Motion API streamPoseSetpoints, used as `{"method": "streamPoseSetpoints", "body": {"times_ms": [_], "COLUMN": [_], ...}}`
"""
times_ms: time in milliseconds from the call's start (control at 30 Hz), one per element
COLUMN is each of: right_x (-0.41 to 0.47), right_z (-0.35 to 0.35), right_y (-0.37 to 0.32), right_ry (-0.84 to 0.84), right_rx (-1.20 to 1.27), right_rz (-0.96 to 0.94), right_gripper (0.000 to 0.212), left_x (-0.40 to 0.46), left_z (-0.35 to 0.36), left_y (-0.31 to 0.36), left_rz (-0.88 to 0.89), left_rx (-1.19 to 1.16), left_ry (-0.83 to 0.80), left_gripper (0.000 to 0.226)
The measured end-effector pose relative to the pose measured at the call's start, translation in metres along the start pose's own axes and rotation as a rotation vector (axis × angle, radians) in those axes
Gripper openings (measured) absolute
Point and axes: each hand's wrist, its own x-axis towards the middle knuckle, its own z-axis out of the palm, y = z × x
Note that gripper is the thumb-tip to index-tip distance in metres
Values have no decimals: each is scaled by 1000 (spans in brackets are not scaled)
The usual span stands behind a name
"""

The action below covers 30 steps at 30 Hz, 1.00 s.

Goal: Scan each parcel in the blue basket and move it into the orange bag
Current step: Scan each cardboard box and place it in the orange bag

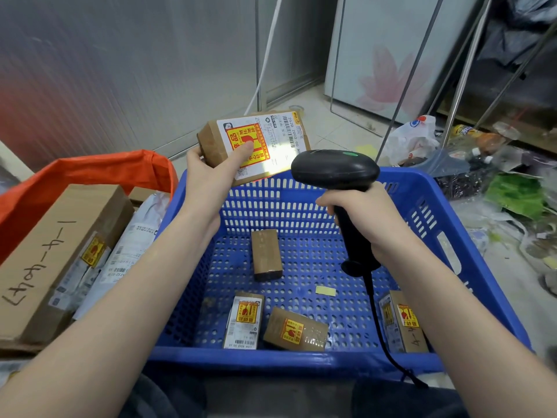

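Now the person is in the scanning step. The left hand [211, 173] grips a brown cardboard parcel [256, 144] by its near end, thumb pressed on the yellow warning sticker, and holds it in the air just above the far rim of the blue basket [304, 362]. The right hand [364, 220] is clenched around the handle of a black barcode scanner [334, 168], whose head points at the white shipping label; a bright patch of light falls on the label beside the thumb.

To do this step well, it seems best to keep the label tilted toward the scanner head and to keep the thumb off the barcode lines, which run along the label edge farthest from the basket.

Inside the basket four small parcels remain: one stands near its middle and three lie along its near wall. So the task is probably well advanced but not finished.

The orange bag [99, 170] stands touching the left side of the basket, open and already holding a long carton and a white mailer. The path from above the basket to the bag looks free. The scanner cable hangs over the near right part of the basket and could catch on a parcel there.
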Motion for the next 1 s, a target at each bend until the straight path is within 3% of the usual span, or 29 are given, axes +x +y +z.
{"method": "streamPoseSetpoints", "body": {"times_ms": [567, 900, 1000], "right_x": [1, 2, 2], "right_z": [0, 0, 1], "right_y": [1, 1, 0], "right_ry": [20, 70, 67], "right_rx": [-6, 48, 88], "right_rz": [2, -33, -55], "right_gripper": [18, 10, 17], "left_x": [-6, -3, -6], "left_z": [1, 2, 2], "left_y": [4, 2, 4], "left_rz": [-7, -2, -6], "left_rx": [-80, -35, -48], "left_ry": [16, 9, 3], "left_gripper": [50, 55, 54]}}
